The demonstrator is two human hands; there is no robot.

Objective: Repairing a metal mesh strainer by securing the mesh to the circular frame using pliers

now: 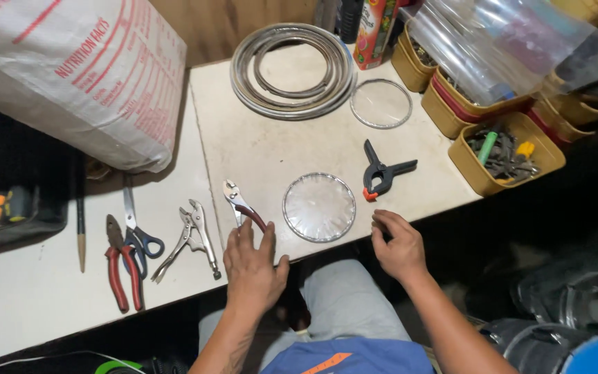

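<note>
Head view: you sit at the bench (257, 152), knees under its front edge, both hands near that edge. Your left hand (252, 266) lies over the dark red handles of a pair of pliers (242, 206), fingers loosely curled on them; you cannot tell whether it grips them or only rests there. The pliers' steel head points away from you, flat on the bench. Your right hand (399, 246) is open, fingers loosely bent, holding nothing; its fingertips sit at the bench edge just right of a round clear lens (319, 207), which lies flat between your two hands and touches neither. A black spring clamp (382, 174) with an orange tip lies just beyond the lens to the right. Farther back is a bare metal ring (381, 104), and left of it a coil of metal rims (292, 69).

To your left lie locking pliers (192, 239), blue-handled scissors (136, 232), red-handled pliers (120, 266) and a brush (80, 221), all well apart from your hands. A big white sack (77, 76) sits behind them. Yellow tubs (506, 156) of small parts line the right side.

By my judgement the work is at an early stage: lens and ring lie apart, the clamp sits unused, and the pliers are not yet lifted.
</note>
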